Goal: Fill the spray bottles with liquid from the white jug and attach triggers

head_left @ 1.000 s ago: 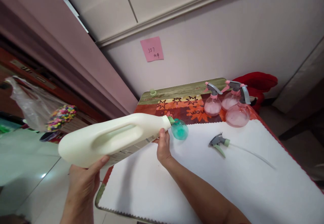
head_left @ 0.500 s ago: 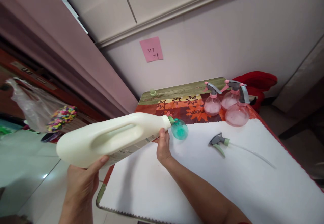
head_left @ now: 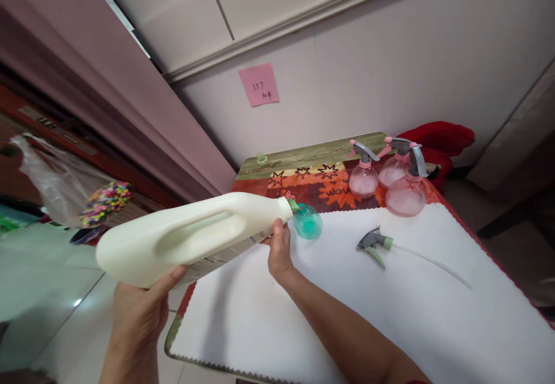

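Left grip [head_left: 139,312] wraps under the big white jug [head_left: 191,239], tipped sideways. Right grip [head_left: 280,252] pinches the jug's neck, right where its mouth meets a small green bottle [head_left: 309,222].

Table [head_left: 312,152] w/ white cloth [head_left: 390,314], 3 pink spray bottles [head_left: 406,196], loose trigger sprayer [head_left: 373,240], green cap [head_left: 261,157].

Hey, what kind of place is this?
Probably a room in a home, though I can't be sure: a cloth-covered table against the wall, a tiled floor, and a handwritten pink sticky note on the wall.
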